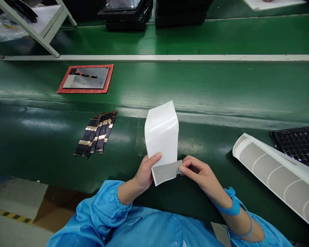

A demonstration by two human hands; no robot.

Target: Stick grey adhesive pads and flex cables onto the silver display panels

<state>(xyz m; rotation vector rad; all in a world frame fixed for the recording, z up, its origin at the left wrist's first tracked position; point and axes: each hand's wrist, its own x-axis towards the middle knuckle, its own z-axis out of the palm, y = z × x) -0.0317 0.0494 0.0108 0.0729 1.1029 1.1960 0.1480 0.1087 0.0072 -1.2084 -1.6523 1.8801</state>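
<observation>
My left hand (145,173) grips the lower part of a curled white backing sheet (161,133), which stands up above my fingers. A grey adhesive pad (166,172) lies across the sheet's lower end, and my right hand (195,171) pinches its right corner between thumb and fingers. The pad's edge looks lifted from the sheet. A blue wrist strap (230,206) circles my right wrist. Left of my hands, several black flat flex cables with gold bands (95,133) lie fanned out on the green bench (195,89), out of reach of my fingers.
A roll of white sheet with grey pads (275,175) lies at the right, beside a black grid tray (298,144). A panel on a red mat (85,79) sits beyond the cables. A white rail (170,58) crosses behind it, with black trays farther back.
</observation>
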